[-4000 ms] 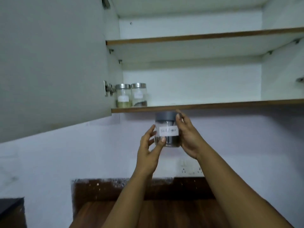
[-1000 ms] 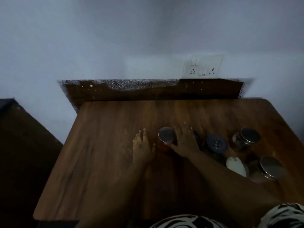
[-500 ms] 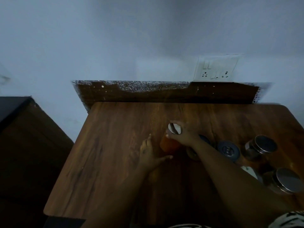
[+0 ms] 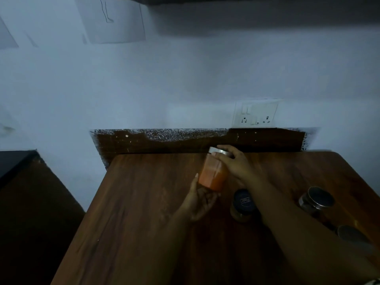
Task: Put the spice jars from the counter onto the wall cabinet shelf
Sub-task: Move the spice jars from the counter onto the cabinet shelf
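Note:
A glass spice jar with orange-red powder [image 4: 212, 175] and a silver lid hangs tilted above the wooden counter [image 4: 144, 212]. My right hand [image 4: 236, 164] grips it around the lid and upper side. My left hand [image 4: 200, 199] cups its bottom from below. Beside them a dark-lidded jar [image 4: 242, 204] stands on the counter. Two silver-lidded jars [image 4: 317, 199] [image 4: 351, 234] stand at the right, the nearer one partly hidden by my right forearm. The wall cabinet shows only as a dark underside [image 4: 257, 0] at the top edge.
A white socket plate [image 4: 255, 113] sits on the wall above the dark backsplash [image 4: 164, 140]. A lower dark surface [image 4: 14, 161] lies at the left, beyond the counter's left edge. The wall is plain white.
The orange jar has come up off the counter, lifted by my right hand, and my left hand has come under it. My view has tilted upward from the counter.

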Motion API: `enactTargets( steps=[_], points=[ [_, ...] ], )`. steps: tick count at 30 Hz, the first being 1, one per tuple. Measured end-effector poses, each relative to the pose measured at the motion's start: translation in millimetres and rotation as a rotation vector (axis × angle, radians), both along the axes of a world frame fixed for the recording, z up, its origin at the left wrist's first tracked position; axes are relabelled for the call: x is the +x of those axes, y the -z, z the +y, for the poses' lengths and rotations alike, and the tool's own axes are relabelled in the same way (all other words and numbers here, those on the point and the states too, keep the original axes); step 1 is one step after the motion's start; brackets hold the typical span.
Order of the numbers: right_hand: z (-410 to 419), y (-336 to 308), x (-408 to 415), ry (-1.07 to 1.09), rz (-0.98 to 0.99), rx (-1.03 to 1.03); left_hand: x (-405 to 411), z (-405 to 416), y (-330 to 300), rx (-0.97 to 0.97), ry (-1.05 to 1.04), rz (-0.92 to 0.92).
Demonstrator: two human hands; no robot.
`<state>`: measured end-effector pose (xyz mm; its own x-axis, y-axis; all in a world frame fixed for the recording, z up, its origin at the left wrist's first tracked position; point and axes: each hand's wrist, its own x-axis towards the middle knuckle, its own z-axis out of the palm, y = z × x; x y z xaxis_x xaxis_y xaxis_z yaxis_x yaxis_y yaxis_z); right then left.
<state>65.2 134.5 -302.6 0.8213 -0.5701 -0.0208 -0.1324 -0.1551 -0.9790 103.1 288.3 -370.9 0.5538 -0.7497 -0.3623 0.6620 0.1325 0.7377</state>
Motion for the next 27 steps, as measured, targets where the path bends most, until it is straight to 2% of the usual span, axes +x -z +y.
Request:
enactTargets(
  steps=[2, 5, 7, 8, 10, 12, 14, 18, 19, 22, 23, 24, 27],
  points=[
    [-0.3, 6.4, 0.7, 0.067, -0.006, 0.062, -1.9, -0.9, -4.9, 0.038, 0.004, -0.057],
    [0.1, 9.4, -2.4, 0.083, -0.018, 0.109, -5.6, -2.0, -13.1, 0.171, -0.088, -0.308],
    [-0.8, 4.0, -4.6, 0.096, -0.048, 0.221, -5.4, -4.7, -13.7, 0.178, -0.144, -0.371],
    [-1.7, 0.6, -5.1, 0.091, -0.073, 0.286, -5.0, -4.9, -15.7, 0.142, -0.154, -0.315],
    [-2.1, -4.5, -4.3, 0.054, -0.126, 0.407, -3.1, -4.2, -23.1, 0.01, -0.108, -0.057],
    [-0.8, -4.7, -1.2, 0.018, -0.172, 0.483, -2.4, -4.5, -29.1, -0.093, -0.061, 0.056],
    [1.4, -6.9, 2.0, 0.022, -0.202, 0.499, -5.6, -7.2, -33.9, -0.077, -0.06, -0.024],
    [0.0, -14.6, 3.5, 0.061, -0.205, 0.495, -3.0, -13.1, -38.6, 0.036, -0.1, -0.339],
    [-1.4, -14.2, 3.8, 0.064, -0.212, 0.506, 0.4, -11.5, -38.3, 0.004, -0.066, -0.322],
    [4.6, -18.2, 2.0, 0.026, -0.209, 0.512, 5.8, -4.1, -46.2, -0.188, 0.029, -0.106],
    [5.5, -18.5, 3.3, 0.009, -0.196, 0.501, 5.3, -4.3, -47.6, -0.198, 0.044, -0.112],
    [6.7, -20.5, 2.9, 0.0, -0.179, 0.494, 3.6, -5.5, -48.1, -0.165, 0.03, -0.183],
    [4.0, -29.4, -0.4, -0.052, -0.15, 0.531, -0.9, -7.3, -51.4, -0.006, -0.105, -0.545]
  ],
)
